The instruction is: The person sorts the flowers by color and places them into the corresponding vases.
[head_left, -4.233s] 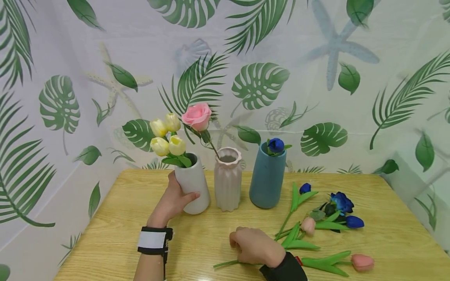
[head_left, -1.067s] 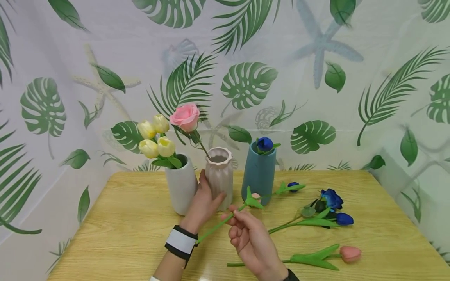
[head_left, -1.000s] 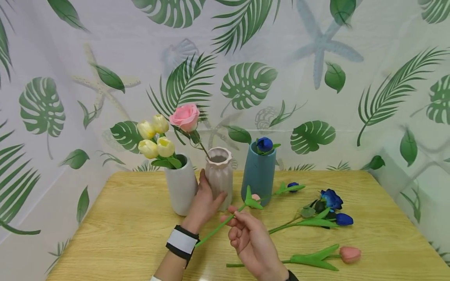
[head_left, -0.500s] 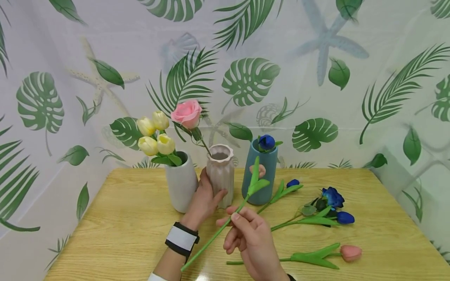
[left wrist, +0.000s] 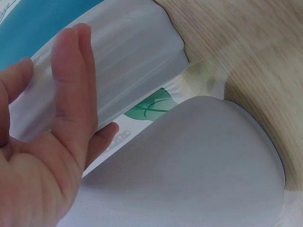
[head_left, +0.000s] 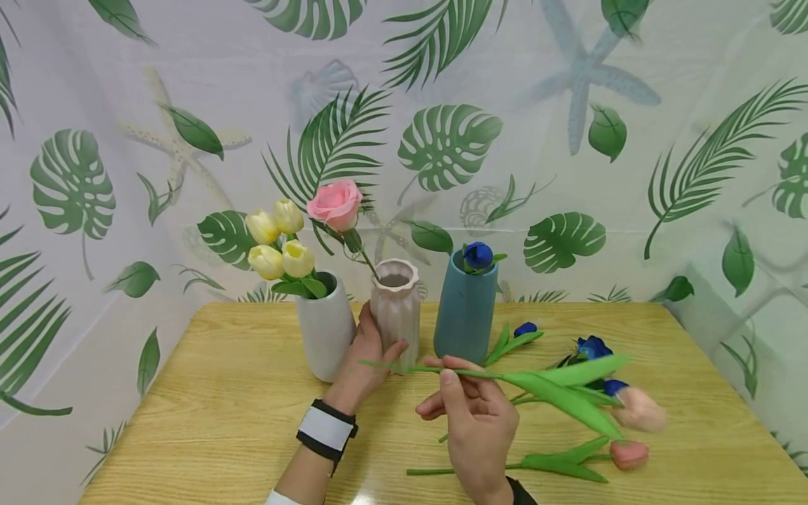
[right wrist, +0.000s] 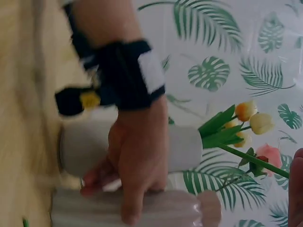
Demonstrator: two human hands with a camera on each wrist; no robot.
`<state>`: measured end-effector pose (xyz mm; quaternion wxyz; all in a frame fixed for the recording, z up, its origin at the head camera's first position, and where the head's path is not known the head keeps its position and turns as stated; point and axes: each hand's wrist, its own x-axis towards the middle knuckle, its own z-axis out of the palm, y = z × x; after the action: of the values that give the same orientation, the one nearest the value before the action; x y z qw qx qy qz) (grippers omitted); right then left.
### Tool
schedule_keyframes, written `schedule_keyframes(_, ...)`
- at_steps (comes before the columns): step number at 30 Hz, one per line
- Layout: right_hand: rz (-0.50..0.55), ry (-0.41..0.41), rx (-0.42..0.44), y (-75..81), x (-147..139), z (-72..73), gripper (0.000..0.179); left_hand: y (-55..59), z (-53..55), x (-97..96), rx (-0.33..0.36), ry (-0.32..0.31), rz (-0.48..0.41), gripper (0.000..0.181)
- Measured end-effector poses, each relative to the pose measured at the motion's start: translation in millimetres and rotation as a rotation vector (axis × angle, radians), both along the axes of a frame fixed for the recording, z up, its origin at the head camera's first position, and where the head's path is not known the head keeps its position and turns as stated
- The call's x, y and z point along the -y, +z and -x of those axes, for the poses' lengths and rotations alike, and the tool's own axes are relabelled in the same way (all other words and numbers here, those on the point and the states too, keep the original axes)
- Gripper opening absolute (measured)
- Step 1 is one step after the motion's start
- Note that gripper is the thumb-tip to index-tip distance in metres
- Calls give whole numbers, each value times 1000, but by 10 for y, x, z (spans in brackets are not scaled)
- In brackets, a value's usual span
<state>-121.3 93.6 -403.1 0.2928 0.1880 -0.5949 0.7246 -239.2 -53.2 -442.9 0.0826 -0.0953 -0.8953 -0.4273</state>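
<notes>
Head view: pale tulip [head_left: 558, 400] partly hides blue rose [head_left: 592, 347].

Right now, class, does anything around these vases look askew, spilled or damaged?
The pink rose looks askew: it leans sideways out of the middle vase toward the yellow tulips. I see no spill or damage.
</notes>
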Motion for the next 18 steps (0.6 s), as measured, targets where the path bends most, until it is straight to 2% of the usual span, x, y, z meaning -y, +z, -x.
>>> schedule_keyframes(3, -166, -103, -317, -80, -61, 97, 27, 4, -1, 2, 14, -3, 5, 87)
schedule_keyframes(5, -252, -186, -472, -64, -91, 155, 27, 4, 3, 4, 6, -7, 21, 87)
schedule_keyframes(7, -318, -297, -573, 55, -92, 186, 25, 5, 4, 16, -3, -5, 25, 87)
schedule_keyframes(9, -338, -364, -636, 119, -95, 250, 26, 3, 8, 23, -6, -6, 25, 87)
schedule_keyframes(11, -351, -395, -652, 167, -100, 328, 27, -3, 8, 26, -10, -14, 25, 87)
schedule_keyframes(13, -366, -384, -621, 196, -108, 420, 29, -15, 9, 24, -28, -25, 28, 86)
schedule_keyframes(15, -400, -354, -549, 218, -114, 522, 31, -31, 10, 19, -40, -29, 36, 86)
schedule_keyframes(18, -461, -268, -393, 272, -87, 693, 28, -47, 10, 21, -33, -22, 48, 86)
